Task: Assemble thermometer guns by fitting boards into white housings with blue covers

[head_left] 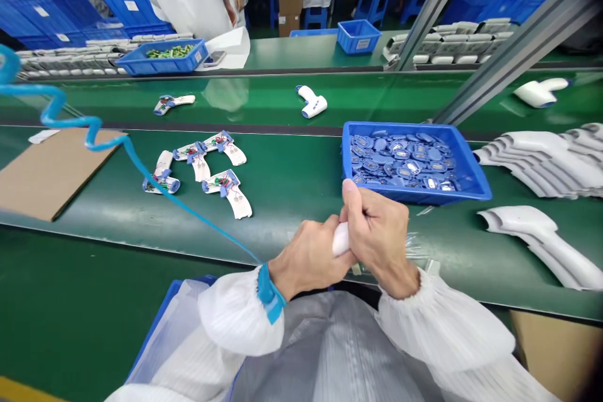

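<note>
Both of my hands meet in front of me over the near edge of the green bench. My left hand [311,254] is closed around a white thermometer gun [341,240], of which only a smooth rounded end shows. Wrapped over the same piece from the other side is my right hand [379,229], its thumb pointing up. The fingers hide most of the thermometer gun. Just beyond them stands a blue bin [419,196] filled with blue oval parts [405,160]. Left of the hands lie several opened thermometer halves [229,191] with wires and circuit boards.
A coiled blue cord [94,129] runs toward my left wristband [270,295]. White shell halves [546,242] lie in rows at the right. A conveyor [264,94] carries gun-shaped units [312,102]. A metal post [513,50] rises behind the bin; cardboard [56,169] lies left. Co-workers stand beyond.
</note>
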A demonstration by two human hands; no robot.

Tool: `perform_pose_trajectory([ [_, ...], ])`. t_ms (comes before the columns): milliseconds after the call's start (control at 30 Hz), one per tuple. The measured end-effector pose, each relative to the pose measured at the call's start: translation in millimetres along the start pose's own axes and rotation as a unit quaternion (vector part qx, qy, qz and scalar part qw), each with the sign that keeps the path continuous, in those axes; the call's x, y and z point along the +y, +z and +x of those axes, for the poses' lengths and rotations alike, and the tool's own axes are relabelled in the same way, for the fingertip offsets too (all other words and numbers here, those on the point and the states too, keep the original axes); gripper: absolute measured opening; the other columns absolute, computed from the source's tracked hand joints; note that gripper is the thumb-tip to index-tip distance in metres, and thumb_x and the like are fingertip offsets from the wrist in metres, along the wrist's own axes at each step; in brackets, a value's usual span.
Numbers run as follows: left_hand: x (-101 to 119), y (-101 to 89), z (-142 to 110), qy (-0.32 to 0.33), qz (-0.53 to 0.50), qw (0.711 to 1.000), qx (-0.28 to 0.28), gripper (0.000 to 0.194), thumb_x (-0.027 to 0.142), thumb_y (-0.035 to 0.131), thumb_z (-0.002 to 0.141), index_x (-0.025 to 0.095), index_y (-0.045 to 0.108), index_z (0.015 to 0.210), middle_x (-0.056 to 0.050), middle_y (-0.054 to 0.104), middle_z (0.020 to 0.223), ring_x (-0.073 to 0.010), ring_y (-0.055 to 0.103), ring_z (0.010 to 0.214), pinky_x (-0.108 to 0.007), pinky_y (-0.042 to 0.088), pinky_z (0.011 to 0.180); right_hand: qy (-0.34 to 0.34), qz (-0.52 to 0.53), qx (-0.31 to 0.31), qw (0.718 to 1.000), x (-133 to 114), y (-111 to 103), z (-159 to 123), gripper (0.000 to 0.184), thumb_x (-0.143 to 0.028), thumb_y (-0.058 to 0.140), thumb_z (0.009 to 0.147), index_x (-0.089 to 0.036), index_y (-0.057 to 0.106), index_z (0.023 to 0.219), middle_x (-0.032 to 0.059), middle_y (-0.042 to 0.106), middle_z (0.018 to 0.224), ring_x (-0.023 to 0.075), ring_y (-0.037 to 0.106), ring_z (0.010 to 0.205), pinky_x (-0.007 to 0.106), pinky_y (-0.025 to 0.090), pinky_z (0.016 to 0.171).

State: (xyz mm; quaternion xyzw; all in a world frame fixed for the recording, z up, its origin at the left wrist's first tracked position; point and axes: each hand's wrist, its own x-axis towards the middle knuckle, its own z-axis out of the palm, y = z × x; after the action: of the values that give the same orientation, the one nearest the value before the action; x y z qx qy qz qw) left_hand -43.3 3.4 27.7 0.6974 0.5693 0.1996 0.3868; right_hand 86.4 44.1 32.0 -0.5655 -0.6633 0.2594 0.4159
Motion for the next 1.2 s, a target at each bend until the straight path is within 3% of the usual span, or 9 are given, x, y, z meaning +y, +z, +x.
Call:
perform_pose_trajectory([
  [167,-24,-18.8,-24,-0.058,-0.135,0.989,0.028,0.039,0.050,0.076,0.081,0.019,0.066,0.102,-0.002,0.069,0.086,-0.0159,0.059,0.073,-0.025,0.042,0.065,0.139,0.156,-0.103,0.972,36,-44,10,0.048,-0.063,0.051,0.097,-0.022,0.077,0.093,0.0062,0.075,0.088,0.0180,0.068,0.071,0.031,0.056,0.063],
  [267,-50,-30.7,-36,-0.069,-0.287,0.952,0.078,0.055,0.054,0.078,0.079,0.017,0.064,0.116,-0.006,0.070,0.103,-0.0175,0.061,0.085,-0.026,0.047,0.074,0.094,0.109,-0.190,0.971,63,-62,6,0.036,-0.049,0.058,0.096,-0.026,0.071,0.121,0.0066,0.073,0.114,0.0176,0.069,0.083,0.033,0.060,0.072],
  [333,-58,-35.0,-38,-0.068,-0.314,0.942,0.094,0.058,0.055,0.078,0.078,0.015,0.063,0.119,-0.008,0.069,0.104,-0.0187,0.062,0.087,-0.027,0.049,0.076,0.025,0.046,-0.234,0.971,77,-57,-2,0.036,-0.036,0.061,0.095,-0.026,0.066,0.129,0.0076,0.070,0.122,0.0186,0.068,0.090,0.034,0.060,0.077],
  [500,-49,-38.4,-27,-0.058,-0.017,0.993,0.097,0.028,0.029,0.077,0.081,0.019,0.067,0.105,-0.005,0.071,0.106,-0.0223,0.063,0.096,-0.034,0.046,0.086,-0.069,-0.157,-0.211,0.962,93,-37,-19,0.024,-0.022,0.057,0.094,-0.017,0.071,0.113,0.0113,0.070,0.112,0.0240,0.069,0.094,0.039,0.057,0.079],
  [667,-38,-37.2,-15,0.037,0.188,0.978,0.083,0.021,0.020,0.070,0.086,0.022,0.066,0.106,-0.004,0.072,0.108,-0.0252,0.064,0.101,-0.040,0.043,0.091,-0.064,-0.142,-0.136,0.978,84,-75,13,0.017,-0.030,0.059,0.095,-0.022,0.074,0.096,0.0021,0.075,0.090,0.0169,0.066,0.068,0.031,0.052,0.066],
  [767,-31,-40.6,-8,-0.008,0.138,0.981,0.139,0.016,0.022,0.068,0.087,0.022,0.066,0.104,-0.004,0.072,0.105,-0.0231,0.065,0.097,-0.036,0.046,0.085,-0.105,-0.176,-0.080,0.976,78,-79,54,0.020,-0.026,0.057,0.096,-0.019,0.075,0.101,0.0055,0.076,0.095,0.0195,0.068,0.077,0.033,0.052,0.074],
  [900,-27,-49.9,2,-0.123,-0.060,0.966,0.217,0.037,0.034,0.078,0.077,0.020,0.058,0.104,-0.003,0.071,0.099,-0.0203,0.066,0.084,-0.030,0.048,0.071,-0.108,-0.290,-0.175,0.935,75,-46,102,0.021,-0.020,0.064,0.092,-0.011,0.075,0.106,0.0158,0.074,0.102,0.0277,0.069,0.092,0.037,0.049,0.082],
  [1033,-29,-52.5,5,-0.157,-0.126,0.967,0.157,0.043,0.049,0.076,0.079,0.018,0.058,0.102,-0.003,0.067,0.092,-0.0203,0.062,0.081,-0.029,0.044,0.066,-0.087,-0.312,-0.199,0.925,71,-30,119,0.017,-0.017,0.061,0.092,-0.009,0.076,0.088,0.0187,0.073,0.093,0.0289,0.069,0.088,0.036,0.048,0.078],
  [1200,-17,-45.8,8,-0.097,-0.017,0.989,0.114,0.026,0.044,0.061,0.093,0.019,0.057,0.094,-0.002,0.063,0.085,-0.0182,0.055,0.075,-0.030,0.035,0.066,-0.073,-0.208,-0.166,0.961,55,-55,92,0.029,-0.028,0.049,0.101,-0.016,0.073,0.112,0.0096,0.074,0.093,0.0233,0.069,0.084,0.034,0.050,0.079],
])
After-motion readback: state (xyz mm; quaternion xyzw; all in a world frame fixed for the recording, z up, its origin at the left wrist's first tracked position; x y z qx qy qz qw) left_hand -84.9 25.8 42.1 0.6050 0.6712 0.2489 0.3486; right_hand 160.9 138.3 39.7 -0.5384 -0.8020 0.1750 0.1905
